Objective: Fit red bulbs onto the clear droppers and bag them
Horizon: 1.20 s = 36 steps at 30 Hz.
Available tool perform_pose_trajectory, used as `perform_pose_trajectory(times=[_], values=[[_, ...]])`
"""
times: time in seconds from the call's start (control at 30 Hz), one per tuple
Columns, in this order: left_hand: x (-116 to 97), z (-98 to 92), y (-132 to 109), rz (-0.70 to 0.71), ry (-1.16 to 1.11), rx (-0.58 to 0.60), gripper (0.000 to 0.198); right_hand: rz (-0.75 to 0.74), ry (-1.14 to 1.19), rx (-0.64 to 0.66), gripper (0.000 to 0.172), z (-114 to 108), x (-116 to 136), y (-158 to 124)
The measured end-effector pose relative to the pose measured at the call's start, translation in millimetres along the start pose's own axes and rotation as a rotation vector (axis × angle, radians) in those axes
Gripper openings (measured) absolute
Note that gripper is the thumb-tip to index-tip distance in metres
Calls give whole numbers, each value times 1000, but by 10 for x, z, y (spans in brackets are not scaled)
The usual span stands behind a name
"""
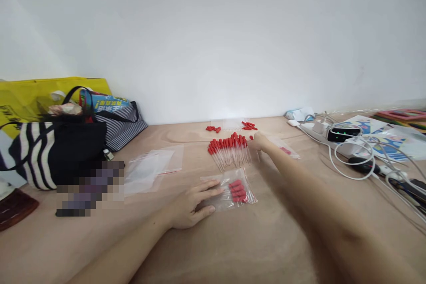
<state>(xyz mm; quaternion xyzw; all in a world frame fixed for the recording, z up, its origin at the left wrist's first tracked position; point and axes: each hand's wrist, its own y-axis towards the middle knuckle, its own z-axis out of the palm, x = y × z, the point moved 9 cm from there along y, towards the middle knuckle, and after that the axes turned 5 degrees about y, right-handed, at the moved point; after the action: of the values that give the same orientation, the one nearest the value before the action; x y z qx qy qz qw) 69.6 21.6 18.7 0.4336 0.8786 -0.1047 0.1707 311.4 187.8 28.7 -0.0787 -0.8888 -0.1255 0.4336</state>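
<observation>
Spread over the left part of a clear zip bag point(226, 193), my left hand point(196, 202) has its fingers apart and resting on the plastic. Several red-bulbed droppers point(237, 191) lie inside that bag. Beyond it, a fanned row of droppers point(229, 148) lies with red bulbs away from me and clear tubes toward me. My right hand point(258, 143) is at the right end of this row, fingers closed together. A red bulb point(251, 138) shows at its fingertips, with a faint tube below, so it appears to grip one dropper; the fingers partly hide it.
Loose red bulbs point(213, 129) and more bulbs point(248, 125) lie near the wall, with clear tubes between. Flat clear bags point(149, 168) are at left, beside a black striped bag point(66, 153). A filled bag point(286, 148) lies right, before a power strip point(313, 132) and white cables point(336, 173).
</observation>
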Motion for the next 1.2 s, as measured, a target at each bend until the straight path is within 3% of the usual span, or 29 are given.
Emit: perform_pose_trajectory(times=[0.1, 0.2, 0.4, 0.67, 0.83, 1.2], values=[[4, -5, -4, 3, 4, -10, 45, 55, 133, -4, 42, -195, -84, -180], [17, -7, -2, 5, 20, -21, 45, 41, 251, -8, 41, -318, -163, -498], [-12, -18, 19, 45, 33, -34, 46, -107, 778, -41, 39, -220, -159, -1110], [-2, -10, 16, 38, 41, -38, 46, -90, 867, -57, 42, -86, -67, -1236], [-15, -23, 19, 37, 52, -44, 50, 16, 909, 79, 41, 109, -61, -1362], [-12, -5, 16, 38, 48, -36, 50, -98, 647, 563, 34, 421, 218, -1514]])
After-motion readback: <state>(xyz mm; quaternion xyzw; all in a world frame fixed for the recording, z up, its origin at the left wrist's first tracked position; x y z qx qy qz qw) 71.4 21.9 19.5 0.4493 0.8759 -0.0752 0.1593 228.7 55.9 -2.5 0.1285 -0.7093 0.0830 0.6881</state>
